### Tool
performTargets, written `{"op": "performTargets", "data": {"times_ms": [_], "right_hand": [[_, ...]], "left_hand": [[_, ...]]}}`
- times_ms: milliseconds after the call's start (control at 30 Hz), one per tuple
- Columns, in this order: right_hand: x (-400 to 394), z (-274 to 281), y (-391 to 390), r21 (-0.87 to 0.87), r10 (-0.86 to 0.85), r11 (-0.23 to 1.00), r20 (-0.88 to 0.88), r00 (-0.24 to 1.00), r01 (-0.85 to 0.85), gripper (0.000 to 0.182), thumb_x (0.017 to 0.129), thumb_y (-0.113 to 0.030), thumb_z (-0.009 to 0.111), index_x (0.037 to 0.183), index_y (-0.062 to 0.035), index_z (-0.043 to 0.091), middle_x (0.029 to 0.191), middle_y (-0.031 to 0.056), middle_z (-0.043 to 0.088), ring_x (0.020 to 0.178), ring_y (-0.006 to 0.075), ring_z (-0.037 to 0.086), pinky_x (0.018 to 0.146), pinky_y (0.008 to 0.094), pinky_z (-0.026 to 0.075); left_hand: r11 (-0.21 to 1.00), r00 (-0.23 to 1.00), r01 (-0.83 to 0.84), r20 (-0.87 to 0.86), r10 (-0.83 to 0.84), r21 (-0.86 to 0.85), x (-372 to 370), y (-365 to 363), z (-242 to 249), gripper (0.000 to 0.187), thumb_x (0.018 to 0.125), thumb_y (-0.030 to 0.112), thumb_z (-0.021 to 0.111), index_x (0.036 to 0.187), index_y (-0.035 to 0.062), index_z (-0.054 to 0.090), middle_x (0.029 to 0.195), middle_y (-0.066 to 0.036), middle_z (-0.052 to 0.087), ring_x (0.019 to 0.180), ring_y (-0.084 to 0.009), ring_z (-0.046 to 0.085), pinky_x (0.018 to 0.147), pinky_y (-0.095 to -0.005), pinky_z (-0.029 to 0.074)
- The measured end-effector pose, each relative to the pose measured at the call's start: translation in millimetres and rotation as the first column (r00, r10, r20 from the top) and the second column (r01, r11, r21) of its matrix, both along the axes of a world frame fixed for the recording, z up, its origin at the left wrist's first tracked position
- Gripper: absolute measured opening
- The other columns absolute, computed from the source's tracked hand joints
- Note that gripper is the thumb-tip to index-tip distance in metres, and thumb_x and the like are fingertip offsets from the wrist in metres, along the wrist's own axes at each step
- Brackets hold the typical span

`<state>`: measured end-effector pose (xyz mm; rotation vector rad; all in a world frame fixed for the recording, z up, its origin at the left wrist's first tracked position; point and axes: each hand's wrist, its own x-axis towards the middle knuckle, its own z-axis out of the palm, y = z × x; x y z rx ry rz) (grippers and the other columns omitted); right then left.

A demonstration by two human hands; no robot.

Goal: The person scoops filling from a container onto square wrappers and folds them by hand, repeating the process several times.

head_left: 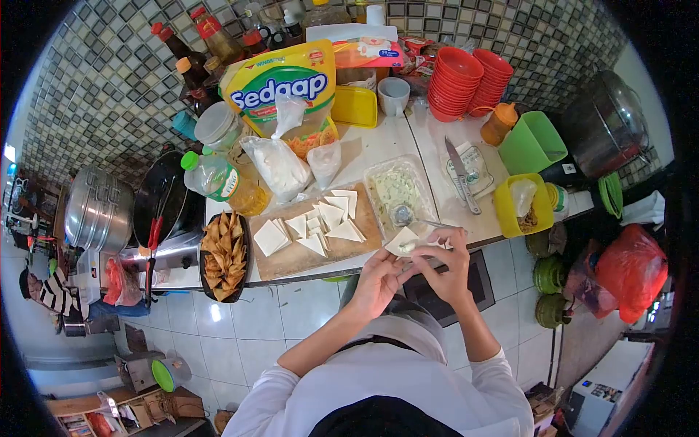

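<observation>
In front of the table edge, my left hand [377, 280] holds a pale pastry wrapper [403, 239] from below and the left. My right hand [445, 268] pinches its other side, thumb and fingers close together. A little light filling shows on the wrapper. Just beyond the hands is a clear plastic container [374, 172] of pale green-white filling, with a metal spoon [402, 214] resting in it. Left of that, a wooden cutting board [273, 269] carries several cut wrappers [331, 215], mostly triangles, in loose piles. Golden folded pastries [223, 255] fill a black tray beside the board.
A knife [460, 173] lies on a small packet at the right. Near it stand a yellow container [524, 205], a green container [532, 142] and stacked red bowls [456, 81]. An oil bottle [218, 178] and tied white bags [280, 166] stand behind the board; a black wok [162, 193] is far left.
</observation>
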<state>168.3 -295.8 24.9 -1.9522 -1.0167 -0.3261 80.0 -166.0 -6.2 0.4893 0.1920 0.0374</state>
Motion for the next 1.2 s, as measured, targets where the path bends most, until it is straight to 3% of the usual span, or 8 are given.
{"op": "performTargets", "data": {"times_ms": [67, 367, 433, 533, 733, 833, 1033, 1200], "right_hand": [[-1.4, 0.3, 3.5, 0.103, -0.013, 0.994, -0.233, 0.972, 0.038, 0.016, 0.06, -0.009, 0.072, 0.076, -0.0103, 0.069, 0.086, 0.0029, 0.049, 0.081, 0.0182, 0.046, 0.07, 0.0298, 0.035], [-4.4, -1.9, 11.8, 0.166, -0.046, 0.982, -0.263, 0.964, 0.092, 0.016, 0.062, -0.003, 0.072, 0.077, -0.006, 0.067, 0.085, 0.0048, 0.05, 0.08, 0.0162, 0.049, 0.071, 0.0267, 0.038], [-6.1, -3.3, 14.6, 0.187, -0.046, 0.977, -0.282, 0.958, 0.102, 0.015, 0.063, -0.003, 0.072, 0.077, -0.0053, 0.067, 0.085, 0.0055, 0.051, 0.08, 0.0167, 0.05, 0.072, 0.0269, 0.039], [-8.6, -5.3, 18.2, 0.205, -0.051, 0.971, -0.313, 0.948, 0.119, 0.015, 0.064, -0.003, 0.071, 0.077, -0.0039, 0.065, 0.084, 0.0069, 0.052, 0.079, 0.0171, 0.051, 0.073, 0.0267, 0.04], [-17.4, -13.3, 25.4, 0.269, -0.05, 0.949, -0.386, 0.921, 0.165, 0.011, 0.068, -0.003, 0.068, 0.077, -0.0032, 0.063, 0.08, 0.0091, 0.057, 0.073, 0.0185, 0.052, 0.066, 0.0284, 0.042], [-20.5, -19.1, 26.8, 0.296, -0.025, 0.941, -0.428, 0.904, 0.166, 0.011, 0.07, -0.002, 0.066, 0.08, -0.0026, 0.06, 0.079, 0.0081, 0.058, 0.07, 0.0162, 0.051, 0.063, 0.0278, 0.041], [-22.3, -18.2, 28.1, 0.315, 0.045, 0.93, -0.606, 0.794, 0.187, 0.014, 0.073, -0.004, 0.064, 0.086, -0.0019, 0.058, 0.082, 0.003, 0.057, 0.068, 0.0105, 0.049, 0.062, 0.0258, 0.039], [-20.6, -19.3, 29.2, 0.384, 0.138, 0.905, -0.672, 0.727, 0.184, 0.015, 0.074, -0.006, 0.065, 0.088, -0.0029, 0.058, 0.088, 0.0015, 0.057, 0.067, 0.0091, 0.049, 0.065, 0.0252, 0.038]], "left_hand": [[0.999, 0.999, -0.027, 0.023, 0.026, 0.029, 1.1, -3.2, -2.1, 0.041, 0.085, 0.003, 0.043, 0.125, -0.0011, 0.037, 0.122, -0.011, 0.049, 0.11, -0.0176, 0.051, 0.098, -0.0378, 0.04], [0.979, 0.995, -0.09, -0.029, 0.097, 0.184, 1.9, -9.3, 4.5, 0.029, 0.091, 0.009, 0.047, 0.118, -0.0013, 0.046, 0.111, -0.01, 0.056, 0.103, -0.0162, 0.055, 0.091, -0.0331, 0.046], [0.969, 0.985, -0.121, -0.098, 0.145, 0.215, 1.4, -9.7, 9.1, 0.009, 0.09, 0.01, 0.05, 0.095, 0.0047, 0.055, 0.1, -0.008, 0.06, 0.097, -0.0161, 0.057, 0.088, -0.0358, 0.048], [0.951, 0.962, -0.104, -0.213, 0.17, 0.293, 1.3, -8.7, 2.6, 0.006, 0.089, 0.008, 0.051, 0.086, 0.0039, 0.055, 0.096, -0.009, 0.061, 0.092, -0.0166, 0.059, 0.083, -0.0356, 0.051], [0.917, 0.94, -0.23, -0.168, 0.296, 0.327, 1.3, -13.8, 7.9, 0.01, 0.086, 0.006, 0.055, 0.077, 0.0025, 0.053, 0.083, -0.008, 0.062, 0.077, -0.0137, 0.061, 0.073, -0.0322, 0.055], [0.896, 0.936, -0.277, -0.112, 0.333, 0.347, -0.9, -15.0, -4.0, 0.008, 0.083, 0.007, 0.061, 0.083, -0.0002, 0.058, 0.074, -0.003, 0.061, 0.068, -0.0054, 0.058, 0.06, -0.0209, 0.049], [0.788, 0.926, -0.204, -0.146, 0.348, 0.581, -3.9, -10.6, 3.7, 0.008, 0.082, 0.006, 0.062, 0.079, -0.0012, 0.058, 0.073, -0.007, 0.063, 0.067, -0.0076, 0.06, 0.062, -0.0216, 0.051], [0.835, 0.94, -0.207, -0.134, 0.315, 0.51, -3.8, -1.9, 5.7, 0.01, 0.082, 0.006, 0.062, 0.079, -0.0026, 0.058, 0.073, -0.009, 0.063, 0.069, -0.0111, 0.062, 0.066, -0.0237, 0.053]]}}
